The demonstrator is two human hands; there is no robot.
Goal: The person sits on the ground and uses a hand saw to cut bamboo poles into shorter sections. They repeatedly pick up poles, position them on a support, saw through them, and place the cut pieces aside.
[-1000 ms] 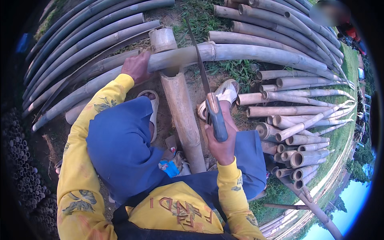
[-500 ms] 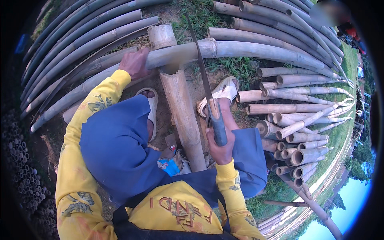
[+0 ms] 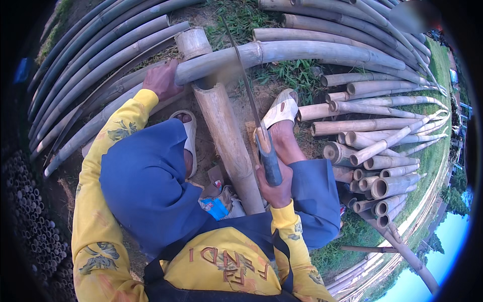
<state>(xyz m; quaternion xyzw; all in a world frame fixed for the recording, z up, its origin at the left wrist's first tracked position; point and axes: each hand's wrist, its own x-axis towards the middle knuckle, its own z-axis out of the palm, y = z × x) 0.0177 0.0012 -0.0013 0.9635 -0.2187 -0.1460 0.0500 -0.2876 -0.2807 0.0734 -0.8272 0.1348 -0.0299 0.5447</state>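
In the head view, the person's right hand [image 3: 276, 189] is clenched round the dark handle of a long hand saw with a narrow, dark metal blade and a brown wooden section [image 3: 252, 100]; the saw stands over the ground between the legs, its handle toward the person and its tip pointing away, slanting slightly left. Its long axis crosses that of a pale grey, round bamboo pole [image 3: 292, 50] steeply, the blade overlapping the pole from above; whether the teeth touch it I cannot tell. The pole runs from left to right, bowed by the lens, and lies across the notch near the far end of a thick tan bamboo post [image 3: 224, 128], with its left end just past the post's left edge. The left hand [image 3: 161, 81] is curled in a grasp at that left end, though the fingers are partly hidden beneath. The post's own long axis runs from its far end back toward the person, between two cream sandals [image 3: 284, 111], with a bright blue packet [image 3: 215, 208] near its near end. Cut tan bamboo lengths [image 3: 372, 143] lie piled at right, their open ends facing left; long grey-green poles [image 3: 95, 75] lie at upper left.
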